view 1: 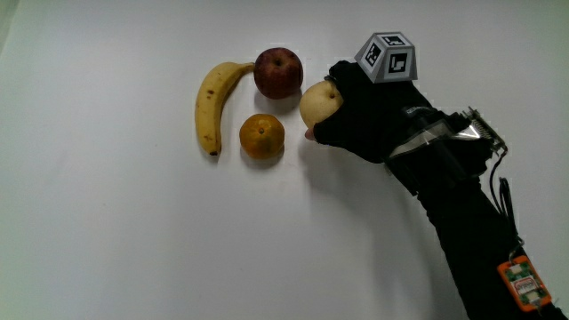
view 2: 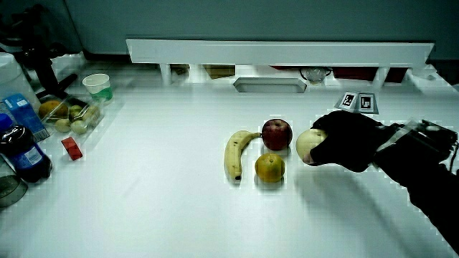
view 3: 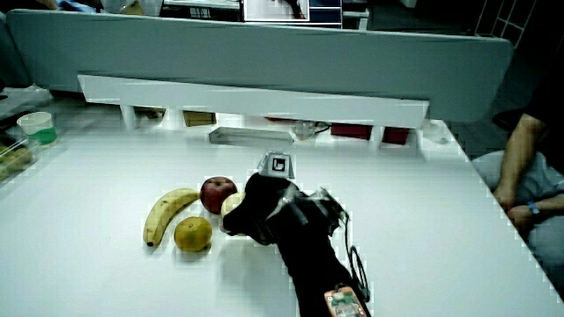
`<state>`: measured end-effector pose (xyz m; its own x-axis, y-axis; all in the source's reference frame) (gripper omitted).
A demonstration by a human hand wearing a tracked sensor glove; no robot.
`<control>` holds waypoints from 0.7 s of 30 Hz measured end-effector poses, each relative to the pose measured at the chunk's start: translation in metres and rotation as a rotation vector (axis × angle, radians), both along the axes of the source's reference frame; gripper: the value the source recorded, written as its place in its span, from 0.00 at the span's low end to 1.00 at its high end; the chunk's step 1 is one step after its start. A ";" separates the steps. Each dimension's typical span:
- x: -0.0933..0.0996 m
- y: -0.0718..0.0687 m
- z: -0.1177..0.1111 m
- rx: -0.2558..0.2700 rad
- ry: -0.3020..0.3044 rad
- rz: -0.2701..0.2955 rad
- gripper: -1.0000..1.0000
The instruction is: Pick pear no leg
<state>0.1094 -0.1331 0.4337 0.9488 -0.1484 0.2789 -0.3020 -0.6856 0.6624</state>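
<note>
Pear (view 1: 317,103) gripped by hands (view 1: 360,116), no label visible

1. The hand (view 1: 360,111) is lying low over the surface, its cube facing up.
2. Its fingers (view 1: 331,100) are curling around the pear (view 1: 316,103).
3. The forearm is stretching back toward the person.

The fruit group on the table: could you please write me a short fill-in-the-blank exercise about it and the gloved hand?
1. The hand is closed around the ____.
2. The fruit touching the apple at its stem end is the ____.
3. The orange lies between the banana and the ____.
4. The apple lies ____ from the person than the orange.

Missing words: pear; banana; pear; farther
</note>
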 end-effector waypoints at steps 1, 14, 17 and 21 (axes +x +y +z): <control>0.000 0.000 -0.006 0.011 -0.009 -0.008 1.00; 0.031 -0.002 -0.056 0.077 -0.026 0.003 1.00; 0.041 -0.003 -0.059 0.079 -0.006 0.016 1.00; 0.056 -0.005 -0.063 0.093 -0.011 0.046 1.00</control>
